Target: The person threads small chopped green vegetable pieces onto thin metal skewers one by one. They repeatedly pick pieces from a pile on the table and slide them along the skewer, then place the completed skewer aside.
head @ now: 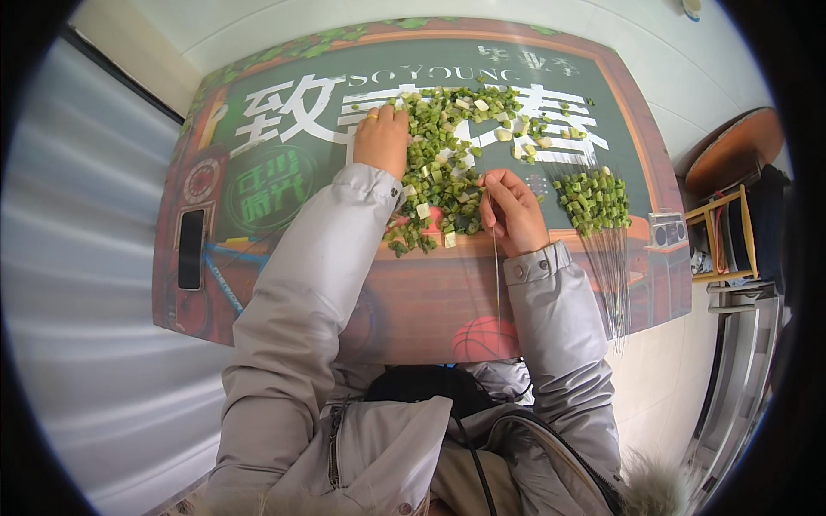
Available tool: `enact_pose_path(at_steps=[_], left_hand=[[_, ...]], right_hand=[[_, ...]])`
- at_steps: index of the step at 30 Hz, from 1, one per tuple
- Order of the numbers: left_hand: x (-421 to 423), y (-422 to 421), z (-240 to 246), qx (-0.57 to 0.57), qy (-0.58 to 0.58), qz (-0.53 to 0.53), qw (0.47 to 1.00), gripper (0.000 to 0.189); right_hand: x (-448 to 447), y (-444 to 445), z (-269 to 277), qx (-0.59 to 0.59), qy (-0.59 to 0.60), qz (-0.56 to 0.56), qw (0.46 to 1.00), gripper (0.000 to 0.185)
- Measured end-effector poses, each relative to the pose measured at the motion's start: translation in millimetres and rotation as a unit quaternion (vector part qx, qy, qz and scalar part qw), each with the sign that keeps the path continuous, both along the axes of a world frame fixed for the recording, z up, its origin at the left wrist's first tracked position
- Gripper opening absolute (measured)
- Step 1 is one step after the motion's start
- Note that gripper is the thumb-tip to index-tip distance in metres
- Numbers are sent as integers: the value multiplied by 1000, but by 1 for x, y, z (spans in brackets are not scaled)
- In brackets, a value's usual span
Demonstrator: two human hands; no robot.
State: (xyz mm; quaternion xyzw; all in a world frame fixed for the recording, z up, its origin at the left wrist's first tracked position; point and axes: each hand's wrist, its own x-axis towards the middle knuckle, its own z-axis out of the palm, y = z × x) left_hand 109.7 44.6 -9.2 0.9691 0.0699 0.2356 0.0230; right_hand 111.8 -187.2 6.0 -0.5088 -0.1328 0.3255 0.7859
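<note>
A loose heap of cut green vegetable pieces [439, 129], some of them pale, lies across the middle of the printed table [413, 290]. My left hand [382, 138], with a ring on one finger, rests at the heap's left edge; its fingertips reach in among the pieces, and whether they grip one cannot be told. Near the heap's lower right, my right hand [514, 209] pinches a thin metal skewer [496, 271] between thumb and fingers, its lower length pointing towards me. Right of that hand lies a bundle of metal skewers [606, 271] threaded with green pieces [595, 201] at their far ends.
A dark-screened phone [191, 249] lies at the table's left edge. Pale wall tiles border the far side, and a grey corrugated surface [110, 271] is at left. Beyond the right edge stand a wooden-framed stool or chair [747, 232] and a brown round-edged board [735, 151].
</note>
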Motion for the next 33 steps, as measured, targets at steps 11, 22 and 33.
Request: enact_pose_path(at_steps=[11,22,33], left_hand=[[-55,-16,18,-228,-91,-52,968,15],[-102,-58,20,-903,-79,-81,414,23],[-101,-51,9,-965,-37,-104,237,14]], right_hand=[[-7,1,1,-30,-13,102,994,15],[-18,1,10,-56,-62,240,967,15],[-23,3,10,-75,-73,284,953,13]])
